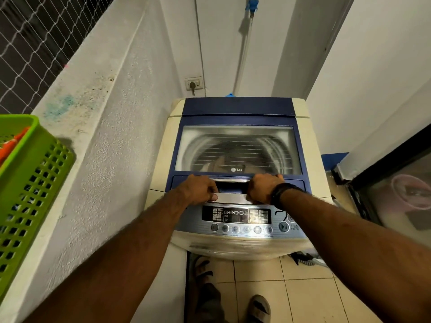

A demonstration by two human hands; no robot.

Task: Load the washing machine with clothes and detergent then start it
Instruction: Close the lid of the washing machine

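Head view: a person stands at a top-loading washing machine wedged into a narrow tiled corner, both hands on the front edge of its blue-framed lid. The left hand curls over the recessed lid handle, its thumb resting on the silver strip below; the right hand, with a dark band at the wrist, grips the same handle from the other end. The lid lies flat and closed. Through its ribbed window the steel drum shows, with a pale shape low inside that may be fabric, though that cannot be told for sure.

By this evidence the job looks to be at an early stage: the lid is down and clothes, orange among them, sit in a green laundry basket on the ledge at left. No detergent is in sight. The control panel looks unlit, and the start/pause button at its right end is untouched. Opening the lid, loading, dosing and starting all appear to lie ahead.

Rough white walls close in on both sides. Wire netting screens the opening at upper left. A wall socket with a plug sits behind the machine, and a hose drops from a blue tap above. Beige floor tiles and the person's sandalled feet show below; a dark glass door stands at right.
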